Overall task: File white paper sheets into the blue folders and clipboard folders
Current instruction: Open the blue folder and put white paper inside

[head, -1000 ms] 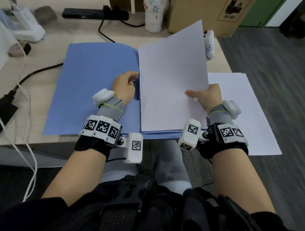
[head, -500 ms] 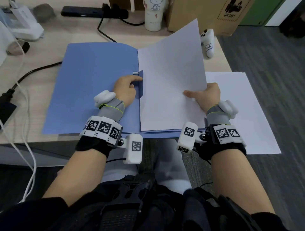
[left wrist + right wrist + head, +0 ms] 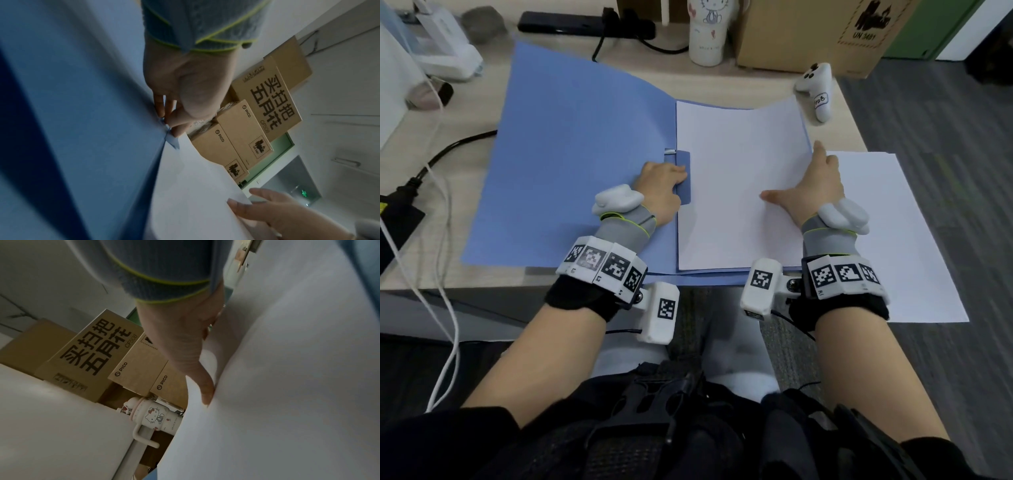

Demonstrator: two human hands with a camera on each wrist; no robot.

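Open light-blue paper folder [image 3: 571, 164] lies flat on the desk, a plain white paper sheet [image 3: 736, 178] on its right half, far corner curling up.

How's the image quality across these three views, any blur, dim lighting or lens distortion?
Head view: bright and even, mostly sharp, wide-angle bending of the desk edges around the open blue paper folder. Left wrist view: dim and tilted, the left hand soft, the brown cardboard boxes readable. Right wrist view: dim, the white paper sheet a smeared blur beside the right hand.

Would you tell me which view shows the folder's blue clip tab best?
The head view: the whole clip tab shows beside the left hand. The left wrist view shows only its tip, blurred; the right wrist view shows none of it.
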